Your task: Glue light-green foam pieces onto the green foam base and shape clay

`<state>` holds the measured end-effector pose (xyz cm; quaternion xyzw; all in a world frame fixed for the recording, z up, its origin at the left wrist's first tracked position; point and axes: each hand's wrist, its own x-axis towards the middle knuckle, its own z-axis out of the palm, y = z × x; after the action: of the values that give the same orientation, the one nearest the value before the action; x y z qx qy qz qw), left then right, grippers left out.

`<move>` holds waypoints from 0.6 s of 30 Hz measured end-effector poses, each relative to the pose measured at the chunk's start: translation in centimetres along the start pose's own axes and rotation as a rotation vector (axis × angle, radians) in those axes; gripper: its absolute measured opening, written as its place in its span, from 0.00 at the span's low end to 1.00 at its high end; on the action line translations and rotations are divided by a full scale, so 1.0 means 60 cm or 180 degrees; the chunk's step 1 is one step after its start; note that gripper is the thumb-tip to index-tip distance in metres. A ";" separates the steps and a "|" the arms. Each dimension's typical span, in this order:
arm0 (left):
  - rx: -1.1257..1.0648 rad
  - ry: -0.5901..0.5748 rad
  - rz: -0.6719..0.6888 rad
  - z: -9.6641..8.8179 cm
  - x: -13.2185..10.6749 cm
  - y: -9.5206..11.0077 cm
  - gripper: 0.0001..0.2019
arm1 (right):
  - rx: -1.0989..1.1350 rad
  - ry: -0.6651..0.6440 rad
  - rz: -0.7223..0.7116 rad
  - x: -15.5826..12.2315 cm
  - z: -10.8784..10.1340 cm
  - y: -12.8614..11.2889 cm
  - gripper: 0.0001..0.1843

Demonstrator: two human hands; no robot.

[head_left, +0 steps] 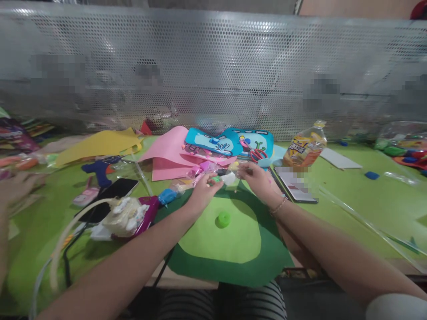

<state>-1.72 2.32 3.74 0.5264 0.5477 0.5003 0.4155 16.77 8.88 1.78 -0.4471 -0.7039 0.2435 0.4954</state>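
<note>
One bright green ring [223, 219] rests on the light green panel [203, 242], centred on the dark green sheet [275, 253]. Left hand [206, 189], above the sheet's far edge: fingers pinch a small green piece [216, 179] beside a white piece [229, 178]. Right hand [256, 178], same edge: fingers bent near a yellow piece [234, 166]; grip cannot be determined. Scissors [259, 154] lie beyond the sheet.

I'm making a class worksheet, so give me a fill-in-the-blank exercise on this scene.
The right hand has a ____ at its wrist.
The round bright green piece rests on a light ____ sheet.
The glue gun is mainly dark ____.
From the wearer's view, the bottle stands to the ____ of the scissors.

Missing words: bracelet; green; blue; right.
</note>
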 end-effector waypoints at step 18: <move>-0.0207 -0.0169 0.0301 -0.003 -0.003 0.005 0.12 | 0.1877 -0.1004 0.1046 -0.012 -0.023 -0.046 0.14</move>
<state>-1.83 2.09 4.07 0.5509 0.4945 0.5228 0.4227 17.05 6.77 4.13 -0.3491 -0.5901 0.5779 0.4427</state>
